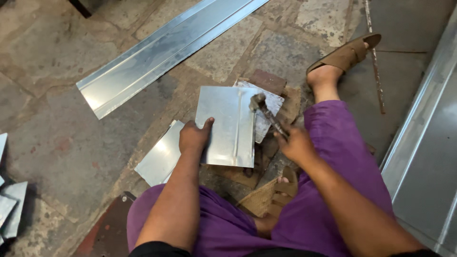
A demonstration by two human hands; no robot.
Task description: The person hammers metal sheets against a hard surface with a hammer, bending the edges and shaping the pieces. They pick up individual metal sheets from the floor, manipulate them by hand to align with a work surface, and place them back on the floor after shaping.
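On the far left edge lay a stack of small sheet offcuts [10,209], well apart from the work. Far-left of centre, a long folded metal strip [162,50] ran diagonally across the stone floor [57,95]. Near centre, left hand [193,138] pressed flat on a square galvanised sheet [227,124], fingers together, thumb spread onto the sheet face. Another flat sheet [159,162] lay beneath, just left. Right hand [296,143] was clamped round a hammer [266,114], head touching the sheet's raised seam. Sandalled foot [343,58] far right; large metal panel [428,157] at right edge.
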